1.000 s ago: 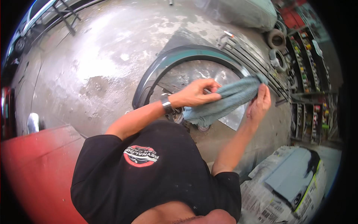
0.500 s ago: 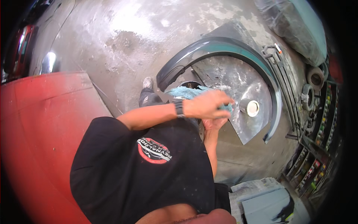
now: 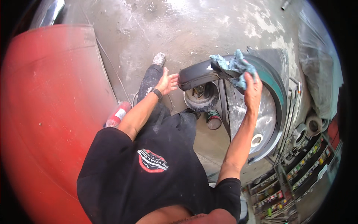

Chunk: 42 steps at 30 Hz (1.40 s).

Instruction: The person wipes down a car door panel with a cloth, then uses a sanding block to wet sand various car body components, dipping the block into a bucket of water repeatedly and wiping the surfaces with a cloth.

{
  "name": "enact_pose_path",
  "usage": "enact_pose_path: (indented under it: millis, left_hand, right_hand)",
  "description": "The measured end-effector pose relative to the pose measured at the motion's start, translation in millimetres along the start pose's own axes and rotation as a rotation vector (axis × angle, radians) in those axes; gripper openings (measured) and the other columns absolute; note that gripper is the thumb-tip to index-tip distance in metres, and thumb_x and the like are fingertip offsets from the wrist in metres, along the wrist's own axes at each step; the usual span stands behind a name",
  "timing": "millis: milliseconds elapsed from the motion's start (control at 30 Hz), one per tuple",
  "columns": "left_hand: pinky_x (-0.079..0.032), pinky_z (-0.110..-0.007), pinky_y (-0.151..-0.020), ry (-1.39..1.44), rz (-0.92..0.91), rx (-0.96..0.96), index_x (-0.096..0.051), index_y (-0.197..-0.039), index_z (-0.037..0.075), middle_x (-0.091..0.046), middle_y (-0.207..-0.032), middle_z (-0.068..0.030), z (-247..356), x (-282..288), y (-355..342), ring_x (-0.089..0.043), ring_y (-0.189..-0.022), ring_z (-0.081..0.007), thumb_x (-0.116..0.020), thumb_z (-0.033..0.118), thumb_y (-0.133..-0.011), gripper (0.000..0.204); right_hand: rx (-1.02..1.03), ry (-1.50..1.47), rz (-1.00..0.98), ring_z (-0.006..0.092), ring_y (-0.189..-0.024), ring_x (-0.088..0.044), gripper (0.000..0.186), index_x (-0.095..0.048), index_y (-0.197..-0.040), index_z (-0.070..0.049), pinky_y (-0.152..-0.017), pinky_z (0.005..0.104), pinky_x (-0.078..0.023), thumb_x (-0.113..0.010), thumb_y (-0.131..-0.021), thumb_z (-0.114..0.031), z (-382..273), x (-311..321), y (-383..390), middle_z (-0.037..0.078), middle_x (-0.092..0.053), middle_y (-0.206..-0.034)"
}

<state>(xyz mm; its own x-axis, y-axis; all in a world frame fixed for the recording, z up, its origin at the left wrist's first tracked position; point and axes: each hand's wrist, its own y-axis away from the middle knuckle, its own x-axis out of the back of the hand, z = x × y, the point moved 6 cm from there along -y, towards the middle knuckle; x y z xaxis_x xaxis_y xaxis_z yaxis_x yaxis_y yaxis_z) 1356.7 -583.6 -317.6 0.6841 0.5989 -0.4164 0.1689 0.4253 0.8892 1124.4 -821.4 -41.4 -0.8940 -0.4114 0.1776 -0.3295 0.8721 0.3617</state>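
Observation:
A dark, glossy wheel-arch trim [image 3: 278, 89] curves over a grey board [image 3: 244, 121]. My right hand [image 3: 253, 89] grips a crumpled blue cloth [image 3: 235, 67], which lies against the upper left stretch of the trim. My left hand [image 3: 168, 81] holds nothing; its fingers are stretched out at the trim's left end, and whether they touch it I cannot tell. Below that end stands a bucket [image 3: 191, 103] with several small items inside. Beside it is a dark can with a red band [image 3: 213, 121]. A pale-topped can [image 3: 256, 140] stands within the arch.
A large red car panel [image 3: 56, 112] fills the left side, with a red bottle [image 3: 119, 114] at its edge. Plastic-covered stock [image 3: 317, 67] leans at the far right. Tyres [image 3: 314, 125] and racks of small containers [image 3: 309, 164] line the lower right.
My hands, close together around the cloth before, have separated. The right has carried the cloth onto the trim; the left has moved left and opened. The view has shifted, bringing the bucket fully into sight.

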Motion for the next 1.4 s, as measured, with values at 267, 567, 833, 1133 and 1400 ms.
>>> enact_pose_path:
  millis: [267,567,833,1133,1400]
  left_hand:
    - [-0.033,-0.043,-0.11,0.073,-0.042,-0.027,-0.045,-0.149,0.005,-0.057,-0.14,-0.009,-13,-21,12,-0.048,-0.13,-0.0223,-0.01,0.083,-0.092,0.103]
    - [-0.037,-0.037,-0.109,0.235,-0.052,-0.171,-0.031,-0.152,-0.009,-0.056,-0.139,-0.0215,-16,-11,3,-0.054,-0.123,-0.0206,-0.016,0.084,-0.093,0.111]
    - [-0.043,-0.028,-0.087,0.115,0.227,-0.201,-0.065,-0.113,0.0,-0.07,-0.097,-0.0046,-19,-9,1,-0.06,-0.086,-0.0122,-0.014,0.077,-0.098,0.094]
    - [-0.04,-0.028,-0.078,-0.051,0.039,-0.063,-0.058,-0.125,0.004,-0.068,-0.096,-0.0013,1,-20,5,-0.057,-0.078,-0.0103,-0.019,0.086,-0.091,0.097]
    - [-0.042,-0.033,-0.104,-0.01,0.136,-0.147,-0.057,-0.131,-0.007,-0.064,-0.126,-0.0136,-5,-16,-22,-0.057,-0.117,-0.0197,-0.034,0.083,-0.092,0.1]
  right_hand:
    - [0.297,1.387,-0.114,0.0359,-0.149,-0.031,0.063,-0.05,-0.145,-0.014,-0.115,0.0715,-0.018,-0.059,-0.094,-0.05,96,-73,-63,0.015,-0.042,-0.155]
    - [0.523,1.411,-0.515,0.0389,-0.142,-0.038,0.055,-0.06,-0.136,-0.011,-0.116,0.0679,-0.022,-0.064,-0.091,-0.041,131,-242,14,0.018,-0.047,-0.148]
    - [0.324,1.38,-0.177,0.0323,-0.143,-0.042,0.047,-0.063,-0.132,-0.019,-0.116,0.0678,-0.021,-0.06,-0.095,-0.049,104,-92,-79,0.011,-0.052,-0.147]
    - [0.144,1.402,0.235,0.0413,-0.153,-0.014,0.057,-0.039,-0.155,-0.02,-0.116,0.0706,-0.013,-0.045,-0.103,-0.041,137,102,-106,0.014,-0.015,-0.167]
    - [0.223,1.303,0.247,0.0331,-0.153,-0.021,0.055,-0.036,-0.157,-0.019,-0.117,0.0694,-0.012,-0.044,-0.105,-0.035,137,69,-86,0.006,-0.027,-0.165]
